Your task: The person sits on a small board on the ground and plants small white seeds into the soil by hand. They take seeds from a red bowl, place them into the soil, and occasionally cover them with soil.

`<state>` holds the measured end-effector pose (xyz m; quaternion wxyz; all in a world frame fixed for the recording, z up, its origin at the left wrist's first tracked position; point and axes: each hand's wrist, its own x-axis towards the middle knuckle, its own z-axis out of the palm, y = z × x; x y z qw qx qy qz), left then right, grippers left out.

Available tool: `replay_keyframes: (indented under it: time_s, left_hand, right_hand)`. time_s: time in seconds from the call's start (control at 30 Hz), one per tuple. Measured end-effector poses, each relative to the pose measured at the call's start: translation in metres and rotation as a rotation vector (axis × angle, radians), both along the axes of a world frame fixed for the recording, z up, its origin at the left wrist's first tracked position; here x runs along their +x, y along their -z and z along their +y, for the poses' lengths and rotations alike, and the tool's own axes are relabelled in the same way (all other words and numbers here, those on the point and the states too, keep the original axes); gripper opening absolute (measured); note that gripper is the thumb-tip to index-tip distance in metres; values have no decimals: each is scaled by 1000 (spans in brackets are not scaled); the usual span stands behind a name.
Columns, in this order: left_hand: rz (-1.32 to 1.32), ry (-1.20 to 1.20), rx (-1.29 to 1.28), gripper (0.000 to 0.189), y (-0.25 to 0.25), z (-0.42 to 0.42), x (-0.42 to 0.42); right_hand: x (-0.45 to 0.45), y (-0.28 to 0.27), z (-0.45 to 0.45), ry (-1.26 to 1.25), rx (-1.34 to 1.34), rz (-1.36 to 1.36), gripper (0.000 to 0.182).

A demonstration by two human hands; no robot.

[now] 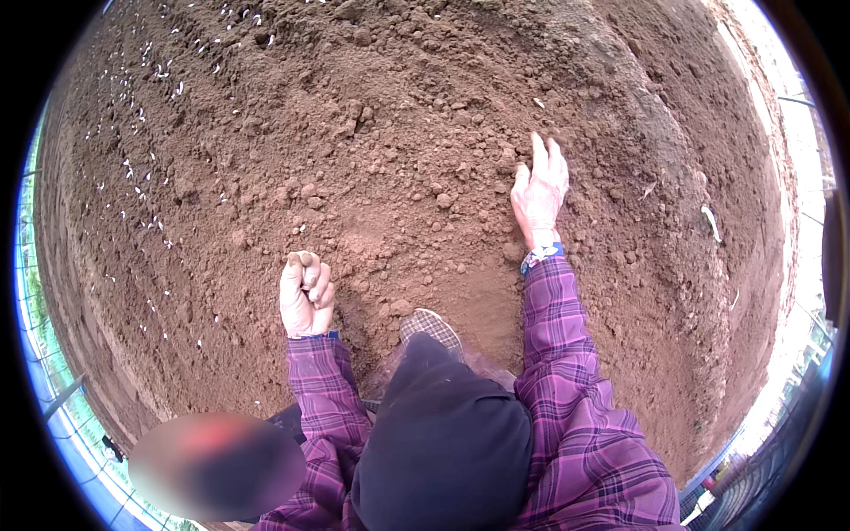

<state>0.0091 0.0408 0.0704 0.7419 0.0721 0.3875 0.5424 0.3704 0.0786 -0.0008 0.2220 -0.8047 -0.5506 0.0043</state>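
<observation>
Brown tilled soil (412, 199) with small clods lies before me. My left hand (308, 292) is held over the soil at left of centre, palm side up, its fingers curled and closed on something small and pale that I cannot make out clearly. Farther forward on the right, my right hand (541, 189) reaches over the soil with its fingers spread, the fingertips touching or just above the loose earth. A single pale seed-like piece (538, 103) lies a little beyond those fingertips. Many similar white pieces (128, 169) are scattered over the soil at the left.
My knee in dark trousers (445, 438) and a checked shoe (430, 326) are between my arms. A blurred patch (216, 466) covers something at lower left. A pale curled scrap (710, 224) lies on the soil at right. Wire mesh (63, 425) shows at the left rim.
</observation>
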Motion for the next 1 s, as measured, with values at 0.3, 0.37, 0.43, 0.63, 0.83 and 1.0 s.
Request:
replay_keyframes:
  time_s: [0.3,0.37,0.43,0.63,0.83,1.0]
  left_hand:
    - [-13,2,-18,22,-1,-11,-5]
    - [14,33,-30,23,-5,-12,-2]
    - [41,16,-36,25,-6,-11,-1]
    - [56,-46,-54,24,-5,-16,-10]
    - [62,-78,-68,24,-8,-19,-15]
    - [37,-117,-89,23,3,-32,-26]
  right_hand:
    - [-91,-26,3,-178,-314,447,91]
    - [-100,-18,47,-152,-220,441,83]
    - [-102,1,92,-193,-86,478,76]
    - [-144,-9,180,-367,43,394,62]
    - [-132,23,233,-503,91,-157,29]
    - [-154,17,220,-370,-28,-174,39]
